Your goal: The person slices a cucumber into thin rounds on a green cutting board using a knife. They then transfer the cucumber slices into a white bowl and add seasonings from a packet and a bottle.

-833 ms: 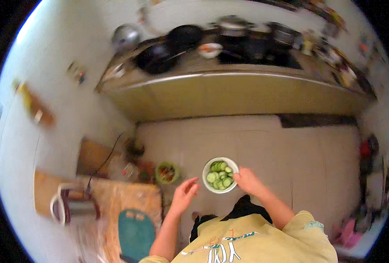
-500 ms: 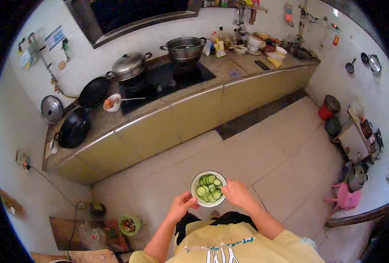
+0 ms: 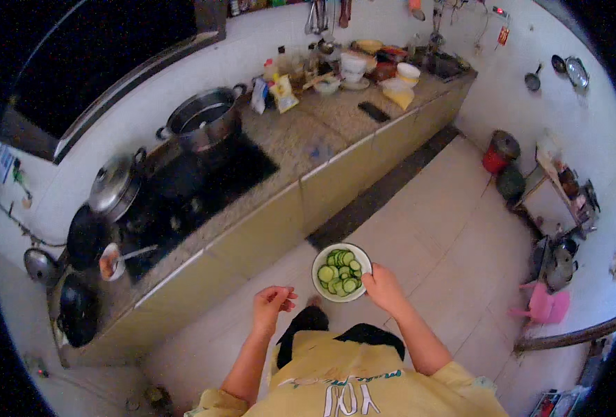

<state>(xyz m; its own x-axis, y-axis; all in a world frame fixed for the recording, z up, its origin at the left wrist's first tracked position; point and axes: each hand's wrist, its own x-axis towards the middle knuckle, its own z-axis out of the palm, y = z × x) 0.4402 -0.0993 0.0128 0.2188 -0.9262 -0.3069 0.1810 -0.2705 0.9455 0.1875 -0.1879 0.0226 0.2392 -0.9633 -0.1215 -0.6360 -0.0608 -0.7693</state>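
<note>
- The pale tiled floor (image 3: pixel 426 208) spreads out below, next to the long stone counter (image 3: pixel 308 126)
- The round white bowl (image 3: pixel 323 256) is up in the air over the floor, in front of the yellow shirt (image 3: pixel 426 397); it is likely stiff and not too heavy, and the rim looks best to hold, one hand each side to stop tipping
- The right hand (image 3: pixel 383 286) pinches the bowl's right edge; its hidden fingers cannot be told
- The left hand (image 3: pixel 273 303) is apart from the bowl, fingers loosely bent, pinching nothing that shows
- The cucumber slices (image 3: pixel 342 272) inside look light, bendy and maybe slippery
</note>
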